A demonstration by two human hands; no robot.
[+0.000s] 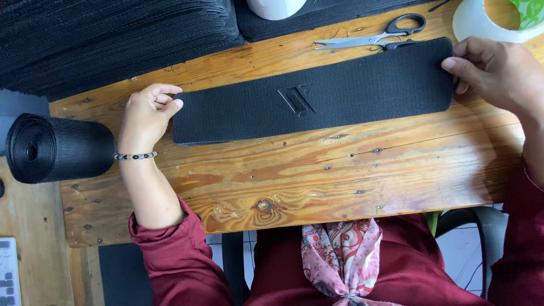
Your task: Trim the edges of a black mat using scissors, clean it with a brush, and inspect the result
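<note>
A: We see the black fabric strip (314, 99) lying flat on the wooden counter (317, 175), stretched between both hands, apparently to keep it smooth.

B: Left hand (146, 116) fingers pinch its left end; right hand (498, 71) fingers pinch the right end. Scissors (377, 35) lie just behind.
</note>
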